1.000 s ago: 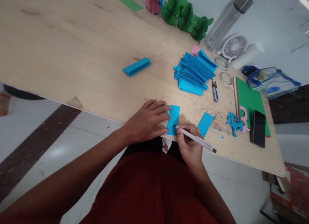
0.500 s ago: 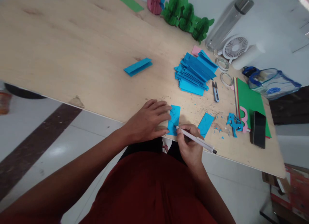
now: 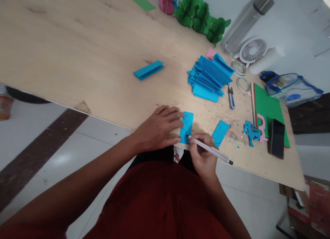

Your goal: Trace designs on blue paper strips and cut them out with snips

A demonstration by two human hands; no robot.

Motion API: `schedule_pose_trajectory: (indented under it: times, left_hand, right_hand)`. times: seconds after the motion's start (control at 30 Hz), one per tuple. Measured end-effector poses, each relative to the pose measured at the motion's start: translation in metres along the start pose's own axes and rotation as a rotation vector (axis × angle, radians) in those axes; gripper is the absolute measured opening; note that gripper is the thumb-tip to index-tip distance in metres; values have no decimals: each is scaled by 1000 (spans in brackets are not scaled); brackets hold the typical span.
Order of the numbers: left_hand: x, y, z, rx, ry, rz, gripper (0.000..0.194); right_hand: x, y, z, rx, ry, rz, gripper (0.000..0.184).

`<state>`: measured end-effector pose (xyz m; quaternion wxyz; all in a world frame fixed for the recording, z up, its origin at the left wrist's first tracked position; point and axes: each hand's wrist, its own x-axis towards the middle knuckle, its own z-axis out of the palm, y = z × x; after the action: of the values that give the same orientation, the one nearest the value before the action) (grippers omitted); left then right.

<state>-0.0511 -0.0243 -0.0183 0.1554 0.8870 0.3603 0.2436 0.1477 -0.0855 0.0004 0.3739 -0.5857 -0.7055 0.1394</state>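
So, the right hand (image 3: 202, 161) has its grip snug round a pen (image 3: 210, 149), tip down at a blue paper (image 3: 187, 125) just below and right of frame centre; the left hand (image 3: 160, 129), grip spread flat, rests on the paper's left edge.
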Motion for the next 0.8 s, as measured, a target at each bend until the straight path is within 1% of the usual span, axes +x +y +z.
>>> schedule_pose_trajectory:
  times: [0.33, 0.8]
  left_hand:
    - [0, 1, -1, 4, 7, -3, 33]
    - [-1, 0, 0, 2, 4, 2, 35]
  right_hand:
    - [0, 0, 1, 12, 6, 0, 8]
    - [2, -9, 5, 31, 19, -29, 7]
